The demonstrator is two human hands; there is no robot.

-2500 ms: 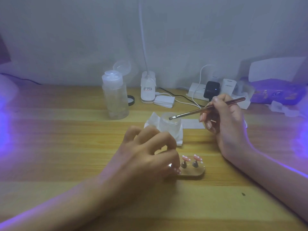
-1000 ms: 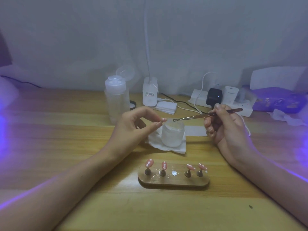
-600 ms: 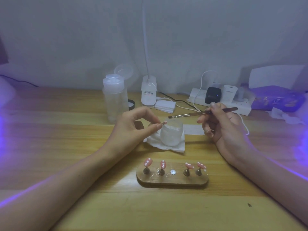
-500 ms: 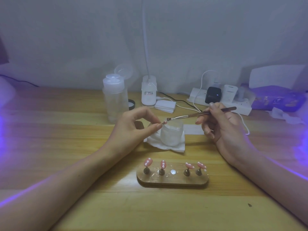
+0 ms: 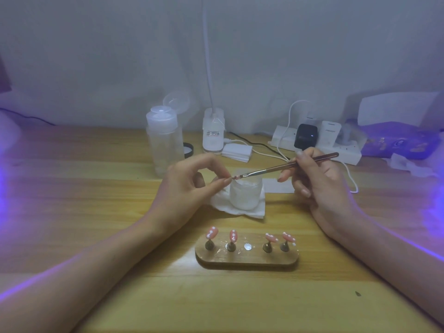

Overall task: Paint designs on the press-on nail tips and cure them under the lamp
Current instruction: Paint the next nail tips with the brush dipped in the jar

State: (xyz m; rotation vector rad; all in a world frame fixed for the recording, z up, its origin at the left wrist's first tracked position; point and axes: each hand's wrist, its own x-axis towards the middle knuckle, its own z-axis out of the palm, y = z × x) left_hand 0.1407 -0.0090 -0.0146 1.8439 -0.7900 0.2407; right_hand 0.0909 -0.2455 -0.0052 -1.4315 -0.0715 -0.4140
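Head view: both forearms reach in from the near edge of the wooden table [image 5: 96, 212], the left from the lower left, the right from the lower right. Between them, nearest the viewer, lies an oblong wooden stand [image 5: 247, 260] bearing four pink nail tips with white dots [image 5: 212, 232] on small metal pegs, two at each side of a bare metal disc [image 5: 248, 246]. Beyond it the left hand [image 5: 185, 188] is raised off the table, thumb and forefinger pinched together on a fifth nail tip [image 5: 236, 177], the other fingers curled beneath. The right hand [image 5: 319, 186] grips a slim brush [image 5: 288, 165] like a pen, thumb and forefinger closed round the shaft, handle slanting up to the right, bristle end touching the pinched tip. Just under that meeting point a frosted jar [image 5: 245, 195] stands on a white tissue [image 5: 240, 211]. Farther back stand a clear pump bottle [image 5: 164, 143] with its cap flipped open, a white lamp base [image 5: 213, 133] and a power strip [image 5: 346, 152] with plugs, against the wall.
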